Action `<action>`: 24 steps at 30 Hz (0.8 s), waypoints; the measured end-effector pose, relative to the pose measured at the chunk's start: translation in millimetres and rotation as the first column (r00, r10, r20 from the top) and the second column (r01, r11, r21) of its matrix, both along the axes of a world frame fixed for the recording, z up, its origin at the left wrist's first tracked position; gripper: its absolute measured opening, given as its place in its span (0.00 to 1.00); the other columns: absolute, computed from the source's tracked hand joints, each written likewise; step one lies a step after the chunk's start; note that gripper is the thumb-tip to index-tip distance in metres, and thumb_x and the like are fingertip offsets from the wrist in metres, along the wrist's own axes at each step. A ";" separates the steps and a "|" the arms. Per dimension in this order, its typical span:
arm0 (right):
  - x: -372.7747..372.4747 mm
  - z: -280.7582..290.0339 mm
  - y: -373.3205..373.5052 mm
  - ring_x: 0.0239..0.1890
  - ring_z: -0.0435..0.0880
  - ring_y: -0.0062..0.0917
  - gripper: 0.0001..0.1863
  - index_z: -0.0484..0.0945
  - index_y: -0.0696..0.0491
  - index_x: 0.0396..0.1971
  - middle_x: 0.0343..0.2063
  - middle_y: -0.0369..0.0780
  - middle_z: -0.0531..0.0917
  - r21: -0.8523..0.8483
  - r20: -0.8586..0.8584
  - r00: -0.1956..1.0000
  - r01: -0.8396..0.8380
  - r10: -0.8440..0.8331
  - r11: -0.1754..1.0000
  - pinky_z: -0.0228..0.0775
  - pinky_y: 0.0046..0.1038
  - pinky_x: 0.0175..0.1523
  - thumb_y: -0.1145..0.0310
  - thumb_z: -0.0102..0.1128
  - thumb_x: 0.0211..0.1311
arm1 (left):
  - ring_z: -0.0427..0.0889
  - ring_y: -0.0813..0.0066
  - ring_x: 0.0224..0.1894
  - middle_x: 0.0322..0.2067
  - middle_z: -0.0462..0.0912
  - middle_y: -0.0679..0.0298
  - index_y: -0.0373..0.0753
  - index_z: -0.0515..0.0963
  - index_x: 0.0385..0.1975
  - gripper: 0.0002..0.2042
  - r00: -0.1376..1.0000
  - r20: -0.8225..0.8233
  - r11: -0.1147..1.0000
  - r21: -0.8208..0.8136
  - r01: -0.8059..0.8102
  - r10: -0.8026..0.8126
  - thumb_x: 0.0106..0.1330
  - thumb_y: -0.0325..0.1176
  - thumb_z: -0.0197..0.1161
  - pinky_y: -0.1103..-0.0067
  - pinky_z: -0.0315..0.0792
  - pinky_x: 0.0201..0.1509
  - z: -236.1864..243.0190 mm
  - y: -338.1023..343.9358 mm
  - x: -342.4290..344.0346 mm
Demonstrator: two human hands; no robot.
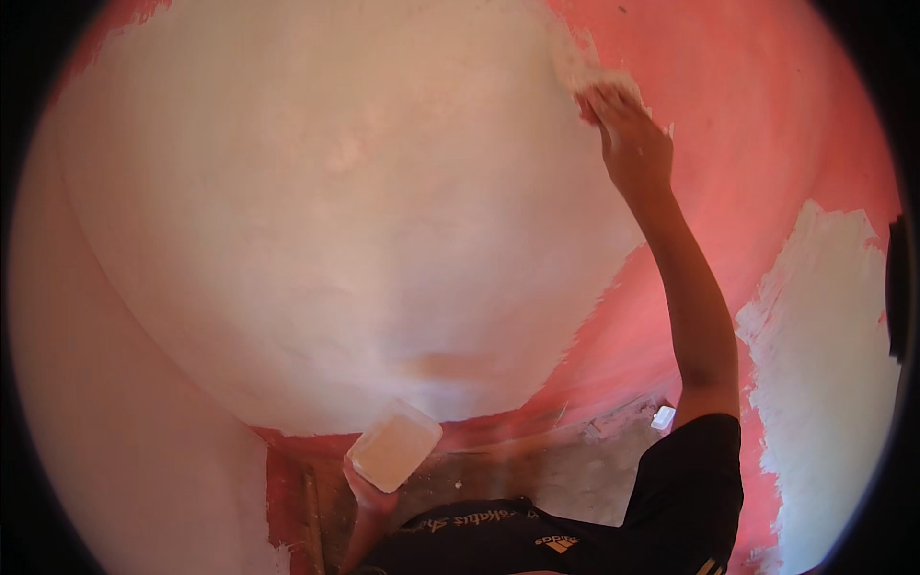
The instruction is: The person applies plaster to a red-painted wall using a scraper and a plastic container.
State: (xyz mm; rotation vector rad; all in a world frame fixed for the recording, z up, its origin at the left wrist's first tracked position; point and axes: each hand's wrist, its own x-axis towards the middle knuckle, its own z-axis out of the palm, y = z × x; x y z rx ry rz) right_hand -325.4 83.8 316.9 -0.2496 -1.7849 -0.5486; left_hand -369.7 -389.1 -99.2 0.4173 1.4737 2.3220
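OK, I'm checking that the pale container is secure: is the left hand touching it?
Touching. The head view shows the left hand pressed along the lower-left edge of the pale container, with no gap between them.

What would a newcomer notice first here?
The big cream patch across the middle, ragged against the coral-red wall. Next, the right hand, raised at the patch's upper-right edge. Then the left hand, low and left of centre, holding a pale boxy item.

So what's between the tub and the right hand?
In the head view, only pale wall shows between the tub and the right hand; no object there.
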 end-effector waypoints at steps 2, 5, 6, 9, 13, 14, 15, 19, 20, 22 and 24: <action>17.4 -21.3 -4.5 0.49 0.86 0.30 0.12 0.84 0.43 0.49 0.45 0.34 0.87 -0.136 0.086 0.996 -0.006 0.018 0.991 0.79 0.30 0.49 0.69 0.59 0.69 | 0.86 0.62 0.47 0.50 0.84 0.61 0.41 0.70 0.63 0.34 1.000 0.015 0.997 0.081 0.011 -0.012 0.74 0.62 0.33 0.70 0.81 0.30 -19.7 -8.2 -4.0; 42.8 -12.4 7.4 0.40 0.88 0.32 0.10 0.82 0.42 0.45 0.36 0.32 0.88 -0.093 0.000 0.999 0.042 -0.042 0.995 0.78 0.38 0.37 0.65 0.53 0.70 | 0.86 0.62 0.47 0.50 0.83 0.61 0.42 0.70 0.63 0.34 0.961 0.255 0.961 0.276 0.035 -0.108 0.74 0.63 0.33 0.69 0.81 0.30 -17.2 1.8 -2.9; 48.3 14.9 -5.6 0.37 0.87 0.34 0.09 0.81 0.43 0.43 0.34 0.34 0.88 -0.239 -0.038 0.987 0.142 -0.155 0.961 0.77 0.39 0.35 0.63 0.51 0.71 | 0.86 0.61 0.47 0.51 0.83 0.61 0.42 0.69 0.64 0.34 0.946 0.301 0.962 0.271 0.039 -0.123 0.74 0.63 0.33 0.69 0.81 0.30 -13.5 3.4 -2.2; 18.6 54.2 -4.6 0.35 0.86 0.37 0.14 0.80 0.43 0.47 0.33 0.40 0.87 -0.360 -0.063 0.944 0.280 -0.323 0.890 0.77 0.41 0.37 0.57 0.48 0.72 | 0.85 0.61 0.48 0.52 0.82 0.61 0.41 0.69 0.64 0.35 0.938 0.332 0.966 0.259 0.014 -0.103 0.74 0.63 0.33 0.68 0.81 0.31 -13.2 -0.3 -2.1; -63.5 18.4 -1.0 0.36 0.85 0.41 0.17 0.79 0.45 0.52 0.34 0.44 0.86 -0.170 -0.078 0.980 0.169 -0.184 0.971 0.77 0.44 0.41 0.55 0.47 0.73 | 0.84 0.61 0.50 0.54 0.81 0.62 0.41 0.69 0.65 0.35 0.928 0.351 0.950 0.312 0.007 -0.123 0.74 0.63 0.34 0.67 0.81 0.32 -18.9 6.9 -1.5; -77.9 3.7 -36.4 0.36 0.85 0.41 0.17 0.79 0.46 0.52 0.34 0.44 0.86 -0.100 -0.068 0.997 0.017 -0.024 0.995 0.77 0.44 0.41 0.55 0.48 0.73 | 0.83 0.59 0.51 0.54 0.81 0.62 0.42 0.68 0.65 0.35 0.920 0.345 0.927 0.371 0.047 -0.184 0.73 0.64 0.35 0.64 0.81 0.33 -10.5 9.1 1.6; -84.5 -3.5 -83.6 0.37 0.85 0.41 0.16 0.80 0.47 0.51 0.35 0.44 0.86 -0.200 0.059 0.996 -0.059 0.073 0.978 0.78 0.43 0.41 0.57 0.49 0.73 | 0.83 0.57 0.52 0.55 0.80 0.62 0.43 0.68 0.65 0.35 0.917 0.337 0.906 0.420 0.058 -0.215 0.73 0.65 0.36 0.61 0.81 0.33 -5.8 3.3 2.4; -63.2 1.9 -56.3 0.39 0.86 0.44 0.12 0.81 0.49 0.46 0.40 0.46 0.87 -0.100 -0.298 0.939 -0.212 0.174 0.972 0.79 0.41 0.44 0.61 0.51 0.73 | 0.82 0.53 0.51 0.56 0.80 0.62 0.45 0.67 0.66 0.37 0.977 0.202 0.976 0.219 0.019 -0.064 0.70 0.68 0.37 0.57 0.78 0.30 -40.0 1.0 -14.8; -51.9 13.2 -25.6 0.35 0.86 0.41 0.11 0.83 0.49 0.46 0.31 0.41 0.87 -0.140 -0.425 0.905 -0.096 0.028 0.985 0.78 0.40 0.40 0.65 0.54 0.70 | 0.84 0.58 0.45 0.50 0.82 0.62 0.43 0.70 0.63 0.35 0.966 0.255 0.972 0.236 -0.023 -0.039 0.72 0.66 0.36 0.64 0.78 0.27 2.8 15.6 0.2; -38.0 35.9 13.0 0.38 0.86 0.37 0.13 0.80 0.49 0.50 0.36 0.39 0.87 -0.199 -0.435 0.898 -0.027 -0.063 0.980 0.79 0.40 0.40 0.64 0.54 0.71 | 0.87 0.64 0.39 0.45 0.85 0.61 0.41 0.72 0.59 0.33 0.950 0.314 0.964 0.253 -0.077 -0.006 0.74 0.63 0.35 0.72 0.78 0.23 31.1 22.2 16.0; -47.6 37.3 45.1 0.44 0.86 0.36 0.18 0.75 0.48 0.58 0.44 0.40 0.85 -0.204 -0.359 0.918 0.097 -0.166 0.974 0.79 0.38 0.41 0.64 0.55 0.70 | 0.86 0.67 0.38 0.44 0.85 0.59 0.39 0.73 0.59 0.32 0.900 0.436 0.961 0.250 -0.116 -0.005 0.75 0.60 0.37 0.74 0.79 0.24 34.1 24.8 19.4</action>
